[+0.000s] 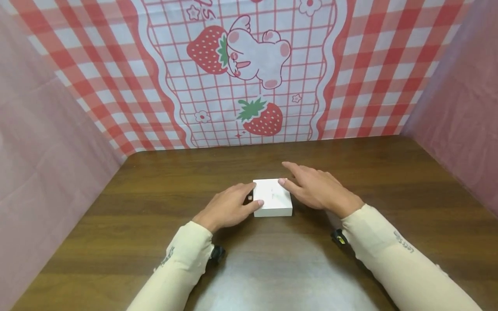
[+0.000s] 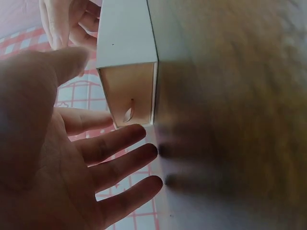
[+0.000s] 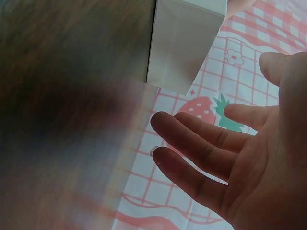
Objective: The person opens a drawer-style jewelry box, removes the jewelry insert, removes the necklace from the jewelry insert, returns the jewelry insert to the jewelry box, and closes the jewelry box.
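Note:
A small white box (image 1: 272, 199) lies flat on the wooden table. Faint print shows on its top. In the left wrist view, the box's left end has a tan inner drawer face with a small ribbon pull tab (image 2: 129, 113). Around that end my left hand (image 1: 228, 206) is spread, thumb at the near corner and index finger by the far one, the other fingers extended and apart. My right hand (image 1: 317, 188) hovers at the right end, its thumb overlapping the top edge in the head view. In the right wrist view its fingers are loosely extended below the plain white end (image 3: 180, 48).
The brown table (image 1: 163, 181) runs back to a red-and-white checked cloth (image 1: 362, 86) printed with strawberries. Pink curtains (image 1: 50, 129) hang at both sides. A dark strap with a device (image 1: 339, 237) is on each wrist.

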Demonstrator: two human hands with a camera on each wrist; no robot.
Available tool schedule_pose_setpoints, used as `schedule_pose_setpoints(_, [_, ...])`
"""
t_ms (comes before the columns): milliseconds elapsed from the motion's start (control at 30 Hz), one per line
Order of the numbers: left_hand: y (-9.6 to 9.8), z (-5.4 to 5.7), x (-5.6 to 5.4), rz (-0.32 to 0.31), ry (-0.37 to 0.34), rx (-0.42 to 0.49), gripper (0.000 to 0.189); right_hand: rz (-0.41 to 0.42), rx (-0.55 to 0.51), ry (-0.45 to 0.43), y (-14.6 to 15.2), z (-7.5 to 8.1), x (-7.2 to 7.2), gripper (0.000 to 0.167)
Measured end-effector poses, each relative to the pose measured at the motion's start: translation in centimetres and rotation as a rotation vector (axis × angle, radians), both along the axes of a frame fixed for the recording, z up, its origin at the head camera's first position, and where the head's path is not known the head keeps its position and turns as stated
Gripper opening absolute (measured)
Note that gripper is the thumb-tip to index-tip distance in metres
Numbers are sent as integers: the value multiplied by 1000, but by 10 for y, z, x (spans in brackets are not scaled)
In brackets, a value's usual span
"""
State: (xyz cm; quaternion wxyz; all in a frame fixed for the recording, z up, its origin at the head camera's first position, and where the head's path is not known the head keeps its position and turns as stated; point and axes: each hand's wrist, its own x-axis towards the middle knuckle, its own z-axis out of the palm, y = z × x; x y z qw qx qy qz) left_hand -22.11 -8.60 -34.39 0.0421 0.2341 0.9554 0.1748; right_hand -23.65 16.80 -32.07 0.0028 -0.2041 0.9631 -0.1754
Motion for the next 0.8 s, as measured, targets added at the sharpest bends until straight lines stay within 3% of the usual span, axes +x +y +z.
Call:
schedule_pose_setpoints(400, [4,-3,-1,-11,-16,-33,74,11,21,7,-1,-5,-1,73])
schedule_pose_setpoints(800, [4,-4,0,-23,-23,-5,74,16,38,-15,-4,-6,1,74])
